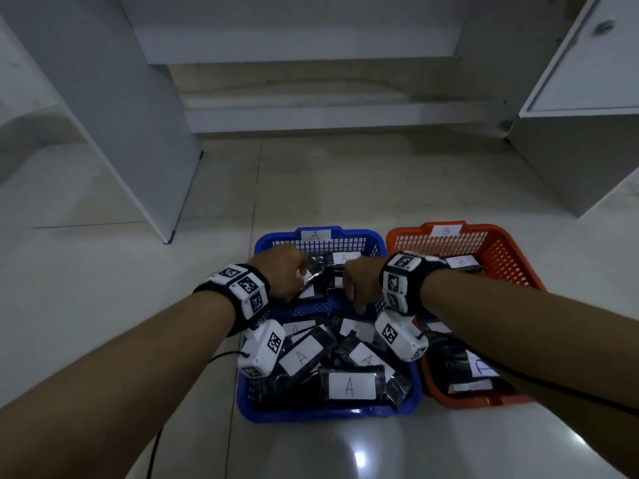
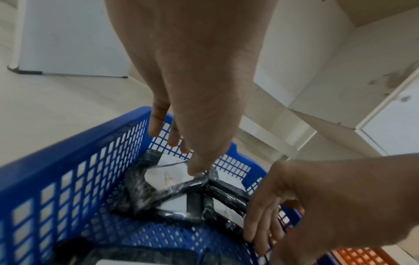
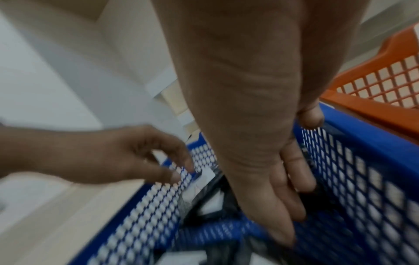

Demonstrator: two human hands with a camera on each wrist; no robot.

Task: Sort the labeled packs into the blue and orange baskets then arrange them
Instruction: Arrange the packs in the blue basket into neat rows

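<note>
The blue basket (image 1: 328,413) marked A holds several black packs with white A labels, one lying at the front (image 1: 349,385). To its right, the orange basket (image 1: 511,250) marked B holds several packs too. Both hands reach into the blue basket's far half. My left hand (image 1: 281,271) points down with relaxed fingers, its thumb touching an A pack (image 2: 167,177) near the far wall (image 2: 68,179). My right hand (image 1: 361,281) has straight fingers (image 3: 283,215) down along the packs by the right wall (image 3: 362,179), thumb at the rim. Neither hand grips anything.
The baskets sit side by side on a pale tiled floor (image 1: 103,305). White cabinet panels stand at the left (image 1: 138,133) and right (image 1: 587,98), with a low step (image 1: 328,115) behind. A black cable (image 1: 221,357) trails from my left wrist.
</note>
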